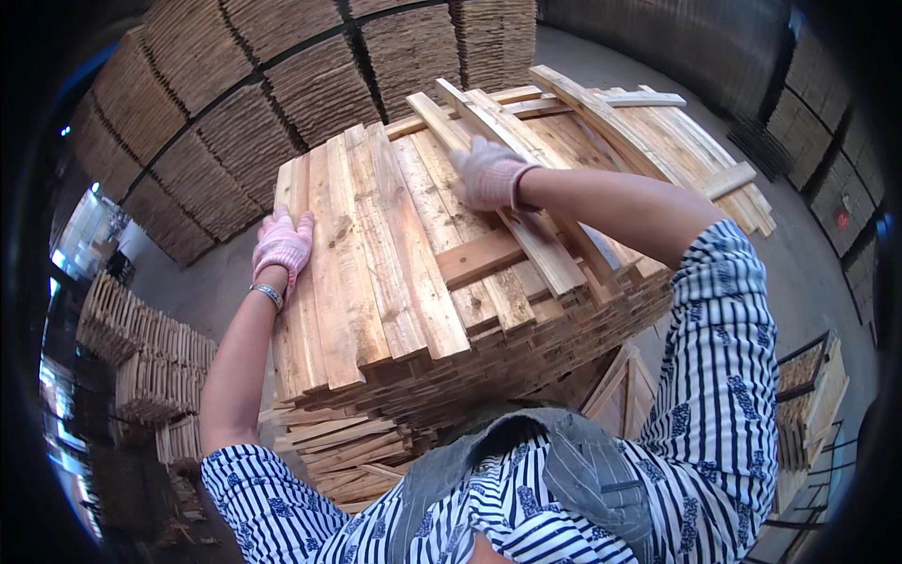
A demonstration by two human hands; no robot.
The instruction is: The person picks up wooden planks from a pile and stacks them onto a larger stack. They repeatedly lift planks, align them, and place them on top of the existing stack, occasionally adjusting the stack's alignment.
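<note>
Spreading fingers [281, 219] on boards [324, 273], centre left, the left hand [282, 246] rests; loosely crossed planks [543, 252], centre, could slide under the right hand [491, 175] (grip unclear).

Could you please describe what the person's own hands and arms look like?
The left hand and right hand wear pink-and-white knit gloves. A silvery patterned band circles the left wrist. The sleeves, white with dark blue stripes and patches, end near the elbows, leaving both forearms bare.
</note>
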